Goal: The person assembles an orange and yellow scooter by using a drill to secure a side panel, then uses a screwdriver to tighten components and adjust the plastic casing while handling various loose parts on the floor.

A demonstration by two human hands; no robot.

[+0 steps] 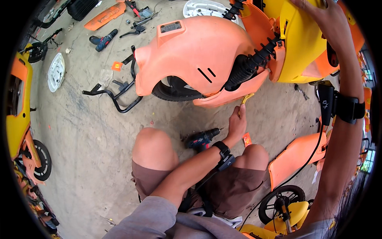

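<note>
My left hand (pixel 238 121) is closed round a slim yellow wrench-like tool (pixel 247 98). The tool's bent tip reaches the lower edge of an orange scooter fender (pixel 199 51), beside a black coil-spring shock absorber (pixel 252 63). A black tyre (pixel 173 91) shows partly under the fender. Up at the right, my right hand (pixel 328 20) grips the upper part of the yellow body panel (pixel 304 44); the picture's top edge cuts off some of its fingers. On the floor between my knees lies a dark cordless drill (pixel 200 139).
Beyond the drill, a bent black tube frame (pixel 119 97) lies left of the fender. Farther back are a second drill (pixel 104 40), a white tray (pixel 56 72) and an orange panel (pixel 105 16). Another orange panel (pixel 296 157) and a wheel (pixel 281 204) are at right; a yellow scooter (pixel 22 107) stands at left.
</note>
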